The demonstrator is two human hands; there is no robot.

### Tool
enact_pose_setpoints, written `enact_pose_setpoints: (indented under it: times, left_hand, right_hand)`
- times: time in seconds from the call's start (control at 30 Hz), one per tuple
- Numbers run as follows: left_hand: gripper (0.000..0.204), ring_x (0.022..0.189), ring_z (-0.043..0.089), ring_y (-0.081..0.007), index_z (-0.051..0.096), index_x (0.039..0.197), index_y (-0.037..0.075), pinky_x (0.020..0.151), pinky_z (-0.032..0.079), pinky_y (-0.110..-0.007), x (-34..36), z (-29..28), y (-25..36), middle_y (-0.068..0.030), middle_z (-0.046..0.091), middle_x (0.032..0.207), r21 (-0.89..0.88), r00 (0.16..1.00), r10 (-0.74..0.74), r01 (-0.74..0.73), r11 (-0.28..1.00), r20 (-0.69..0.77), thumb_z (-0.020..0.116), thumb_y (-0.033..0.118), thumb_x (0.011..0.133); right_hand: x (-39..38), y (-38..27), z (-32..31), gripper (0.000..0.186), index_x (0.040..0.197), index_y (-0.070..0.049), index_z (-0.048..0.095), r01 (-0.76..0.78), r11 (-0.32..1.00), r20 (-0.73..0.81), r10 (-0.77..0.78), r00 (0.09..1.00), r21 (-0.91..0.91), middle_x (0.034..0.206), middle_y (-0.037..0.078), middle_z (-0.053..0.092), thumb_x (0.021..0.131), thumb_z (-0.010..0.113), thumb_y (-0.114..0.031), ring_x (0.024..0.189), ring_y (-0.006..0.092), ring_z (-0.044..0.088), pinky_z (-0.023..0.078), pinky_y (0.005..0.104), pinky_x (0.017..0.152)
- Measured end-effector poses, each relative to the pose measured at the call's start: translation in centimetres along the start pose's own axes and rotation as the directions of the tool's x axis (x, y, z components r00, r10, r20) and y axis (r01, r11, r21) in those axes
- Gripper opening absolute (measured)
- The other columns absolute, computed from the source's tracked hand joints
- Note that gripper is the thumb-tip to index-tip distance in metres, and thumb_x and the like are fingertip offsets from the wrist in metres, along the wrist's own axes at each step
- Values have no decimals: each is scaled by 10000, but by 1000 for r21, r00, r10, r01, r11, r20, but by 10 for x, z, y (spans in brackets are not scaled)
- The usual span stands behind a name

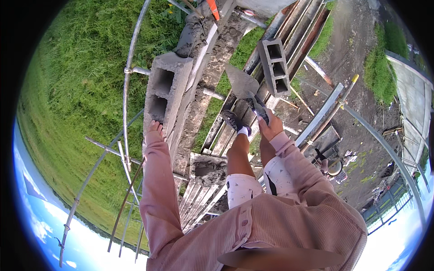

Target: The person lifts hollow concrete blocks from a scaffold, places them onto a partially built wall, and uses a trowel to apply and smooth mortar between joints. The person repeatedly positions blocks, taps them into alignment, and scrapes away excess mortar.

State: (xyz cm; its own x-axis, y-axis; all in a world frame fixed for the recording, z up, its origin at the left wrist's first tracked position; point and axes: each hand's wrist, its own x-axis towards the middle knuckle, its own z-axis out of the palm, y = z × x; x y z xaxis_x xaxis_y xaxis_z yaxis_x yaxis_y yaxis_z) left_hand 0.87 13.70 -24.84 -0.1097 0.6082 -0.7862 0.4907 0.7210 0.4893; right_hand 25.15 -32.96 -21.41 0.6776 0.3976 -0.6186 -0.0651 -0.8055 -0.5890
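Seeing pretty rough concrete on the left block [180, 88], ribbed cloth on the shirt [280, 223]. Guessing dull metal for the trowel [242, 82] tho.

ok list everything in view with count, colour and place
Rectangular two-holed concrete block: one, grey, left of centre
Rectangular three-holed concrete block: one, grey, upper right of centre
Pointed metal trowel: one, grey, in the right hand
Long weathered planks: several, brown-grey, underfoot and beyond
Slim object: one, orange, top edge, kind unclear
Tubular metal poles: several, grey, both sides
Grass: patches, green, mainly left
Flat wall: one, grey, far right
Dark laced shoe: one visible, on the planks
Patterned shorts: one pair, white, lower centre
Left hand: one, pink sleeve, on the two-holed block
Right hand: one, pink sleeve, gripping the trowel
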Motion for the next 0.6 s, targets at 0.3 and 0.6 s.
enact_pose_setpoints:
  times: [0.3, 0.6]
  left_hand:
    - [464, 858, 655, -184, 649, 1201, 36, 730, 560, -329, -126, 85, -121, -66, 699, 1004, 210, 826, -356, 291, 933, 436, 629, 455, 1004]
    - [548, 1122, 656, -297, 649, 1289, 124, 920, 553, -480, -135, 145, -187, -78, 686, 1238, 611, 709, -600, 301, 733, 371, 569, 577, 990]
  right_hand:
    - [-5, 67, 66, 149, 1028, -25, 531, -462, 520, 285, 386, 878, 718, 703, 56, 562, 919, 628, -55, 517, 175, 572, 482, 328, 472]
    - [-76, -17, 152, 450, 1221, 15, 647, -211, 885, 399, 31, 916, 416, 1047, 328, 685, 926, 575, -318, 1010, 500, 651, 507, 510, 922]
